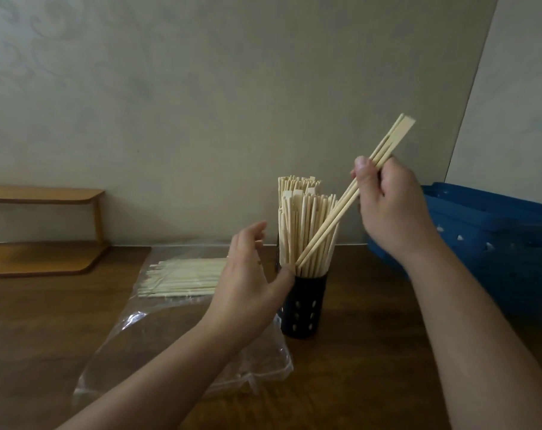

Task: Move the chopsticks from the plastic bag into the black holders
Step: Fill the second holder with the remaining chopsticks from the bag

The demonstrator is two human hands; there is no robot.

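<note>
The right hand (390, 209) grips a pair of chopsticks (353, 193) partway along its length, the fingers (364, 172) curled round it. The pair is tilted: its joined square end points up and to the right, and its thin tips rest among the chopsticks already standing in the black holder (303, 302), near the holder's left rim.

The black holder stands upright on the tabletop (372, 352), close to the wall (201, 103). It has rows of small holes in its side. A dense bundle of chopsticks (303, 231) fills it, standing upright. A second bundle of chopsticks (297, 183) rises directly behind; what carries it is hidden.

The left hand (251, 280) is open, its fingers relaxed and slightly spread. The thumb touches the holder's rim on the left side; the other fingers are raised just beside the standing bundle.

The plastic bag (176, 330) lies flat on the tabletop to the left of the holder, partly under the left forearm. It is clear and crumpled at its near end. The remaining chopsticks (182, 277) lie inside it in a loose horizontal layer at its far end.

A blue basket (493, 237) with holes in its wall sits at the right edge of the tabletop. A wooden shelf (46, 231) stands against the wall on the left.
</note>
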